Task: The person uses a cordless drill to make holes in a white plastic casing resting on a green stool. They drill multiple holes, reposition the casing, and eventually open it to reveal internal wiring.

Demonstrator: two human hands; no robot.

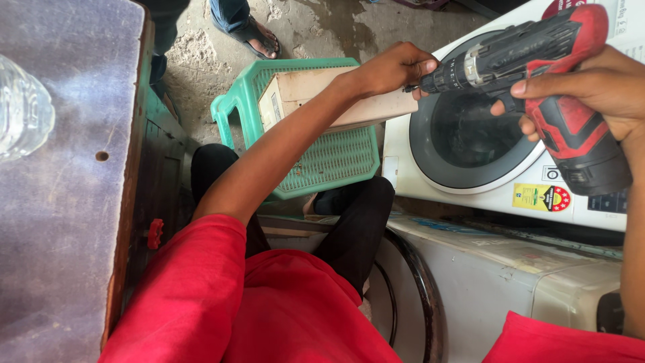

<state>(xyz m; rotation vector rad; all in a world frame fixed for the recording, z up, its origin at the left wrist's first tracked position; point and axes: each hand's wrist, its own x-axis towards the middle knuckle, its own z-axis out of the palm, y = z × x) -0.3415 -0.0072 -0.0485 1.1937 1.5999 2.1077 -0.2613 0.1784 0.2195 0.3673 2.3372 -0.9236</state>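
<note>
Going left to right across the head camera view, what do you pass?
Clear plastic bottle → worn table top → green plastic basket → left hand → red cordless drill → right hand.

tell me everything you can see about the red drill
The cordless drill has a red plastic body with black and grey panels and a dark chuck. It lies roughly level, chuck pointing left, above the round door of a white washing machine. The right hand grips its handle; the left hand pinches the chuck tip.
</note>
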